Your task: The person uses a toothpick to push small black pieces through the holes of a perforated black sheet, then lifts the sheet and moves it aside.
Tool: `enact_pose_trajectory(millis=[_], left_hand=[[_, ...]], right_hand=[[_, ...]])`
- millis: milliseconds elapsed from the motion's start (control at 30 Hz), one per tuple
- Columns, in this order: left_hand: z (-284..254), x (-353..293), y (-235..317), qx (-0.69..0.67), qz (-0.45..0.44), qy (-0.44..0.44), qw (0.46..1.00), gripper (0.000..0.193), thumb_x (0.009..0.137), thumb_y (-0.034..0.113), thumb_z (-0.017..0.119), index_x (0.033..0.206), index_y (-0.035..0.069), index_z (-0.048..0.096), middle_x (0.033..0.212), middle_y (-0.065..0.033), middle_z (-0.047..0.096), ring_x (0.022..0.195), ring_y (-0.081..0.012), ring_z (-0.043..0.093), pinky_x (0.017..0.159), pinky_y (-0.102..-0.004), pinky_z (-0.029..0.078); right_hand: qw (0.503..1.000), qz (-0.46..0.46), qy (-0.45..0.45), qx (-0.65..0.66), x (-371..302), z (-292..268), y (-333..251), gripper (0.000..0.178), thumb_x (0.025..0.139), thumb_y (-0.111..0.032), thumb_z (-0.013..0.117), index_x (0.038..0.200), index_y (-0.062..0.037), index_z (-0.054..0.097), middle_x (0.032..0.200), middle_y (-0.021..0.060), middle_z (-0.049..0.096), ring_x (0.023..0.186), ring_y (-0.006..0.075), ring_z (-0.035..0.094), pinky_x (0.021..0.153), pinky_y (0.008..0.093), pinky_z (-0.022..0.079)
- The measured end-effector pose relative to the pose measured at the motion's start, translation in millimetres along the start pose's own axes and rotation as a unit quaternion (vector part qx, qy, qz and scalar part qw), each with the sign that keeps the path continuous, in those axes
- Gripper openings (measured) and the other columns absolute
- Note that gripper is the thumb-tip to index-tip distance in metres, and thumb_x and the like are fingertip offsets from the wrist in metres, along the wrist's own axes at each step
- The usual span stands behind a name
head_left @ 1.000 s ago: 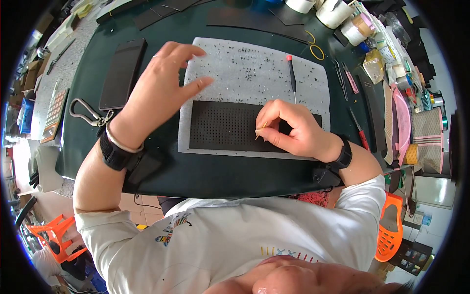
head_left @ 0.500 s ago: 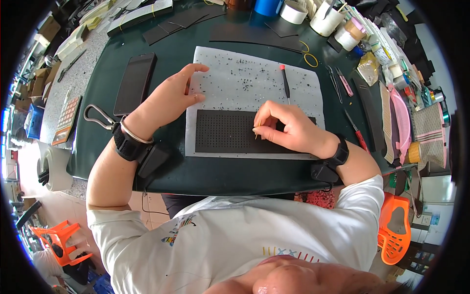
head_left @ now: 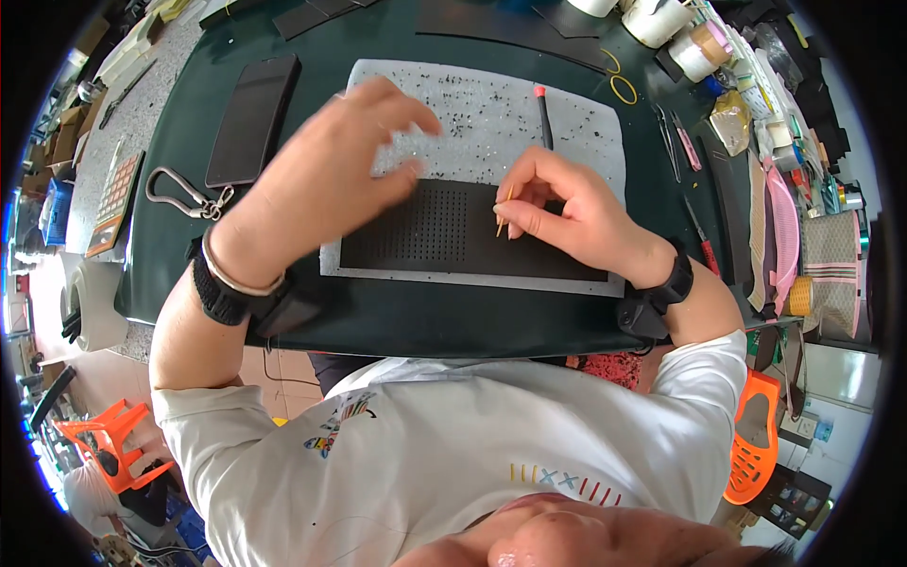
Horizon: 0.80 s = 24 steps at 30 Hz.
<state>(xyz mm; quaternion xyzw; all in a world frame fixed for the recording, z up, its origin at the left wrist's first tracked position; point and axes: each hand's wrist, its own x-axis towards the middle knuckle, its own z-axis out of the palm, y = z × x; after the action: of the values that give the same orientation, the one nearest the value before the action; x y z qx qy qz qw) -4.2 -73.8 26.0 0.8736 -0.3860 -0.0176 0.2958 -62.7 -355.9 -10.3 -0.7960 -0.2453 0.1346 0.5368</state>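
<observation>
A black sheet with rows of small holes (head_left: 430,231) lies on a white paper sheet (head_left: 567,104) strewn with tiny black bits. Between thumb and fingers, my right hand (head_left: 567,203) pinches a thin wooden toothpick (head_left: 504,215), its lower tip close to the sheet's surface; contact cannot be made out. My left hand (head_left: 345,156) hovers over the left part of the perforated sheet, thumb and fingers apart, blurred by motion, with nothing seen in it. A screwdriver with a red end and dark handle (head_left: 544,118) rests on the paper beyond my right hand.
A dark phone (head_left: 253,118) and a looped metal clasp (head_left: 184,194) lie to the left. At right are tweezers (head_left: 667,142), a red-handled tool (head_left: 701,241) and a yellow ring (head_left: 622,89). Tape rolls (head_left: 699,52) stand at the far right.
My left hand has moved from the paper's left edge toward the perforated sheet. My right hand still pinches the toothpick, with its tip lifted a little. The view has shifted slightly.
</observation>
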Motion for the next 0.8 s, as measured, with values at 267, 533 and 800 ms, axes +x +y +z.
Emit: enact_pose_trajectory(millis=[267,533,800], left_hand=[[24,-8,4,-0.060,0.012,-0.136,0.989,0.041,0.080,0.016,0.089,0.115,0.014,0.068,0.118,-0.0063,0.058,0.111,-0.0296,0.063,0.093,-0.0391,0.054],[23,-10,2,-0.064,0.009,-0.133,0.989,0.042,0.079,0.016,0.089,0.115,0.013,0.068,0.118,-0.0054,0.057,0.111,-0.0293,0.062,0.094,-0.0398,0.053],[24,-10,-1,-0.065,0.023,-0.124,0.990,0.042,0.078,0.016,0.089,0.114,0.012,0.067,0.117,-0.0051,0.057,0.111,-0.0288,0.062,0.093,-0.0405,0.053]], right_hand=[[0.998,-0.016,-0.016,-0.051,-3,9,-4,0.012,0.101,-0.003,0.070,0.107,-0.0030,0.059,0.097,0.0041,0.067,0.078,0.0118,0.069,0.069,0.0261,0.054],[0.998,-0.038,-0.029,-0.030,0,19,3,0.015,0.100,0.002,0.068,0.109,-0.0027,0.057,0.104,0.0085,0.067,0.077,0.0126,0.070,0.067,0.0246,0.054],[0.996,-0.064,-0.051,-0.026,3,19,0,0.016,0.100,0.004,0.067,0.110,-0.0027,0.056,0.106,0.0102,0.066,0.076,0.0130,0.069,0.065,0.0241,0.054]])
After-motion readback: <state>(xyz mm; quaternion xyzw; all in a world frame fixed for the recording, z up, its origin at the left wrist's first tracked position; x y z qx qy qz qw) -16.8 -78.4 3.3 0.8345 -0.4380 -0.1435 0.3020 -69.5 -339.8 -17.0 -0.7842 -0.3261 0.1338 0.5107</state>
